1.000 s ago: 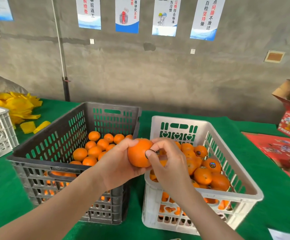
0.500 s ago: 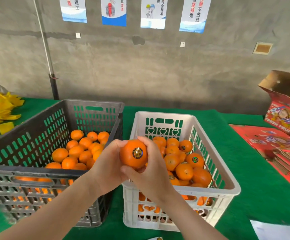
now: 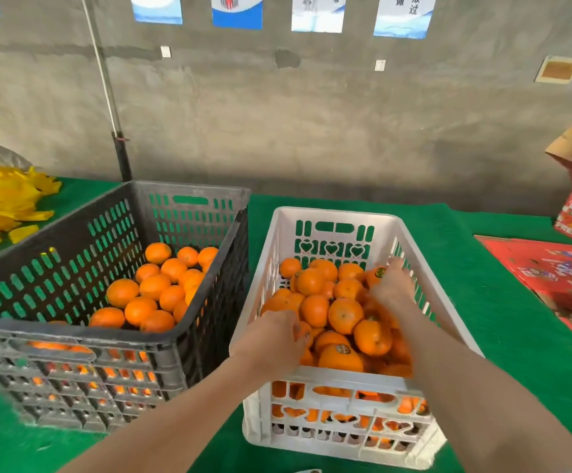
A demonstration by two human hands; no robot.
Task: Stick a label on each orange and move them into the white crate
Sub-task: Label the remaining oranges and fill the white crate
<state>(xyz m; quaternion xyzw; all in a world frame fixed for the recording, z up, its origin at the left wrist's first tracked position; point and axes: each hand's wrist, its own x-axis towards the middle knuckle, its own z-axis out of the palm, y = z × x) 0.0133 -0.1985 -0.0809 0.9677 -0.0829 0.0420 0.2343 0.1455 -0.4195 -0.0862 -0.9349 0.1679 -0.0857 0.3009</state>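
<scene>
Over the white crate (image 3: 339, 216), mid-worktop (image 3: 482, 302), the right hand (image 3: 392, 290) is motion-blurred beside a labelled orange (image 3: 377, 274) near the crate's far right wall; can't tell if its grip has the fruit or is off it. Left hand (image 3: 276, 336) is knuckles-up at the near-left rim, fingers curled, contents unclear. Unlabelled oranges (image 3: 156, 285) sit in the black crate (image 3: 189, 191) to the left. Prob. firm, light, rolls easily: cup w/ whole palm, label clear of fingers, no squeezing.

Right hand (image 3: 392, 285) carried labelled orange (image 3: 376, 274) into white crate (image 3: 339, 213), far right corner; left hand (image 3: 274, 336) let go, dropped lower.
</scene>
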